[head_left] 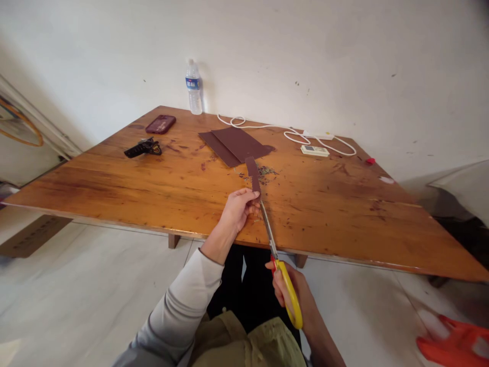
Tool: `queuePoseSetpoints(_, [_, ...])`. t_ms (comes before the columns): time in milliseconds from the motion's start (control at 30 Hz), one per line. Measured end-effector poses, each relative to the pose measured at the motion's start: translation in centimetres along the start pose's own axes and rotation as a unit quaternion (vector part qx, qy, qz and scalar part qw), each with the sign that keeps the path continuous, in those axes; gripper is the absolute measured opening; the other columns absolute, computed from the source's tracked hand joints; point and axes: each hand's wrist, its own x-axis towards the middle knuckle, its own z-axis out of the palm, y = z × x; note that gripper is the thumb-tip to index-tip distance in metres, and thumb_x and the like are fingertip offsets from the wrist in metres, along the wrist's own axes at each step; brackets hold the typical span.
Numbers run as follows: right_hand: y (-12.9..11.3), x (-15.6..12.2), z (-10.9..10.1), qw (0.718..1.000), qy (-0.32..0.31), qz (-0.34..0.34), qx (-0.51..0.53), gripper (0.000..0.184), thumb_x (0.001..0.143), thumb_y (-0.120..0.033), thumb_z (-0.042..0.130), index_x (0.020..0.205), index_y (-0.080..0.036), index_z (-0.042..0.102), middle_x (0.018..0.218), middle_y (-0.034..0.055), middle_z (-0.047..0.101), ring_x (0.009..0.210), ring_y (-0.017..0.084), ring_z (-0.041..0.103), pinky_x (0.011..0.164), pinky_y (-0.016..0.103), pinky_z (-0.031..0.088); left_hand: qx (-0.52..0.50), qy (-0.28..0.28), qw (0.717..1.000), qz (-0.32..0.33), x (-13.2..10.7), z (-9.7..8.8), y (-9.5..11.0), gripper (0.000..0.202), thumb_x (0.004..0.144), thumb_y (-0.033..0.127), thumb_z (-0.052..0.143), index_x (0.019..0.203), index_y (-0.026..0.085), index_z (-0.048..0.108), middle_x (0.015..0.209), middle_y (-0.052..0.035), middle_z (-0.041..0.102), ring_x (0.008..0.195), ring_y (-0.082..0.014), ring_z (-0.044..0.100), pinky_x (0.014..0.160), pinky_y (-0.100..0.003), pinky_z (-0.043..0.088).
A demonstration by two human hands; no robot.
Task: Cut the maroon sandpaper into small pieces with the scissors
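Scissors (pixel 281 266) sit clamped in our right hand (pixel 300 285), lower centre of the frame; mid-frame, our left hand (pixel 237 208) pinches a maroon strip (pixel 252 167) near the blade tips (pixel 262 205).

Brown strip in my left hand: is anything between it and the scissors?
Nothing visible stands between them. The scissors in your right hand point at the near end of the strip, beside your left hand; whether they touch is unclear.
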Motion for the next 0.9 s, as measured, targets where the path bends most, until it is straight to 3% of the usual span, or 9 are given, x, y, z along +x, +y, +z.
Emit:
queuePoseSetpoints(300, [-0.3, 0.6, -0.7, 1.0, -0.021, 0.01, 0.005, 0.057, 0.074, -0.067, 0.072, 0.094, -0.014, 0.075, 0.041, -0.0081, 0.039, 0.031, 0.008, 0.034, 0.033, 0.023, 0.03, 0.01, -0.007, 1.0, -0.012, -0.1, 0.0, 0.1, 0.019, 0.06, 0.015, 0.075, 0.056, 0.013, 0.057, 0.05, -0.001, 0.057, 0.044, -0.0089, 0.054, 0.042, -0.019, 0.044])
queuePoseSetpoints(633, [-2.6, 0.1, 0.1, 0.997, -0.008, 0.048, 0.061, 0.046, 0.068, -0.057, 0.078, 0.088, -0.016, 0.068, 0.042, -0.012, 0.036, 0.032, 0.006, 0.029, 0.034, 0.018, 0.021, 0.022, -0.004, 0.999, -0.023, -0.1, 0.0, 0.1, 0.022, 0.064, 0.016, 0.078, 0.058, 0.014, 0.057, 0.051, -0.0006, 0.057, 0.044, -0.0096, 0.054, 0.043, -0.021, 0.044])
queuePoseSetpoints(900, [-2.6, 0.0, -0.1, 0.997, -0.018, 0.061, 0.054, 0.044, 0.073, -0.056, 0.074, 0.088, -0.016, 0.067, 0.039, -0.0118, 0.038, 0.031, 0.006, 0.029, 0.033, 0.018, 0.022, 0.028, -0.003, 0.999, -0.018, -0.2, 0.1, 0.2, 0.022, 0.063, 0.016, 0.077, 0.056, 0.013, 0.057, 0.051, -0.0011, 0.057, 0.044, -0.0094, 0.053, 0.043, -0.022, 0.044])
